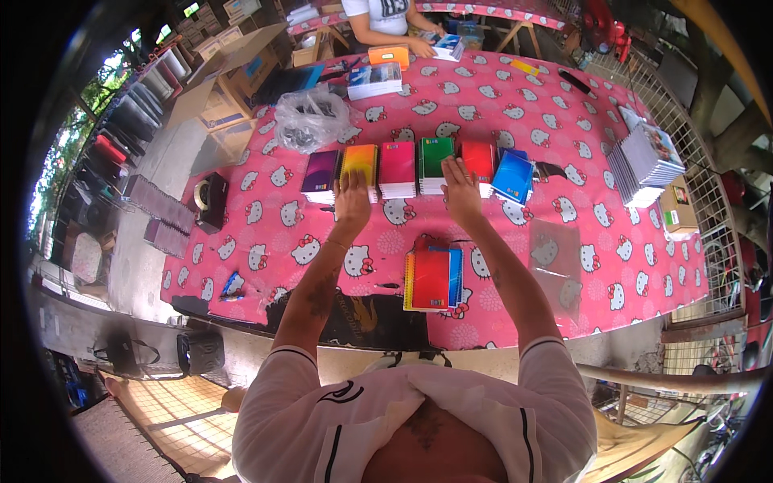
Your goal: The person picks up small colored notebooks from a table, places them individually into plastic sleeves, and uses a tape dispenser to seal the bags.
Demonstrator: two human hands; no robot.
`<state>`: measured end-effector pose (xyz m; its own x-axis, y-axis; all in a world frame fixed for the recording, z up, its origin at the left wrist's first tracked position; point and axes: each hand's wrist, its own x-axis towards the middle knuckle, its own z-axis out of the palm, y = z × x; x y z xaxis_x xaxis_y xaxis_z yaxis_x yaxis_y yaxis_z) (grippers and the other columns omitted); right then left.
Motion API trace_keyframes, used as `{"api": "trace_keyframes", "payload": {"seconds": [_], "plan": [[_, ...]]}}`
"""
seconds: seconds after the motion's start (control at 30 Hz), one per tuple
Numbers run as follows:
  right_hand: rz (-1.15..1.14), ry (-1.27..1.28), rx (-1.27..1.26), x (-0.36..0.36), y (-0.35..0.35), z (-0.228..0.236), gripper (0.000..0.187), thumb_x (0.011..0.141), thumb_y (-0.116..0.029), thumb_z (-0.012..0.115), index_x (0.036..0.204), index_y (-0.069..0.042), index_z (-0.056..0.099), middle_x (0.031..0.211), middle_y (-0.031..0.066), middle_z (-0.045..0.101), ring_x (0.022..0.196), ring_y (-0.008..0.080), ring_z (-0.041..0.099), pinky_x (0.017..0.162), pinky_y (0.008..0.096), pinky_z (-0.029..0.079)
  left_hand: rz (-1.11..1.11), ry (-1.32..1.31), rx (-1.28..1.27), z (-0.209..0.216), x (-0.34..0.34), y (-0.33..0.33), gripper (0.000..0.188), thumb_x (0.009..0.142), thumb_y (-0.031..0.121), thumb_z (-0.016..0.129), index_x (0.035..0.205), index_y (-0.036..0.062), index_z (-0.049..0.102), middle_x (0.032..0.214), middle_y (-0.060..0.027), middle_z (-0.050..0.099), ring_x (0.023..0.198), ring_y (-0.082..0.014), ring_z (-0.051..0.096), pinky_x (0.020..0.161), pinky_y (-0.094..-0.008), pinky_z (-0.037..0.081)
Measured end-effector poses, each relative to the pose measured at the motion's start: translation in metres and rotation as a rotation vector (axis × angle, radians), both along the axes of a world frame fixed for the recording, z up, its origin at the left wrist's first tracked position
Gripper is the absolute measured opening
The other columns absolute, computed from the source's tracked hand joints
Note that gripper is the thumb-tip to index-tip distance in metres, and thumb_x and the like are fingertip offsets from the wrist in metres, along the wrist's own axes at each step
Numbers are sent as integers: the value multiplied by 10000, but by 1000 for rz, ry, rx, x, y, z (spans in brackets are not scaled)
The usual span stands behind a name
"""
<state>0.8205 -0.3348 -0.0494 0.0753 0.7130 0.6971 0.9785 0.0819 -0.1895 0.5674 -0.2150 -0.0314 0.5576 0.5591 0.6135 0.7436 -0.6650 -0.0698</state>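
Observation:
Both arms reach forward over a row of spiral notebook stacks. My left hand (352, 197) rests on the near part of the yellow notebook stack (361, 158), fingers stretched out. My right hand (460, 185) lies with fingers extended against the red notebook stack (480, 156), beside the green notebook stack (436, 152). Between the hands stands a pink notebook stack (397, 163). A purple stack (320, 170) ends the row at the left, and a blue stack (513, 175) sits slightly turned at the right. Nearer me lies a small pile of notebooks with a red one (431, 278) on top.
A clear plastic bag (310, 119) lies behind the row. A tape dispenser (211, 201) stands at the left edge, and a clear plastic sheet (555, 270) lies at right. More notebooks are stacked (646, 161) far right. Across the table, another person (386, 22) handles notebooks.

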Motion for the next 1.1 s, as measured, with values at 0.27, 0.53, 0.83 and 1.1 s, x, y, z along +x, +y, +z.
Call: {"api": "trace_keyframes", "payload": {"seconds": [0.27,0.53,0.83,1.1], "plan": [[135,121,-323,-38,-62,38,388,830,-81,594,1215,-118,618,1114,64,670,1002,284,653,907,458,476,-134,-529,-235,66,-59,-26,115,898,-17,509,985,-11,584,859,-198,631,749,-378,624,621,-491,474],[195,592,-316,-107,-209,-8,217,885,-29,627,1097,-66,656,1038,98,639,965,293,624,846,399,510,-616,-94,-442,22,-47,-213,396,846,19,596,1240,19,553,1193,-162,593,1076,-373,597,889,-469,498],[111,748,-28,-111,-149,12,231,872,12,607,1098,-36,619,1112,146,590,1059,310,573,868,373,482,-76,47,-196,-6,-34,-21,631,881,132,608,1461,11,389,1507,-188,410,1407,-361,376,1146,-539,303],[105,535,53,-117,-43,5,353,826,-38,680,1172,-38,610,1165,158,598,1103,305,575,935,375,473,-379,45,-104,-10,9,7,564,887,175,640,1416,60,482,1469,-130,485,1403,-305,408,1148,-587,270]]}}
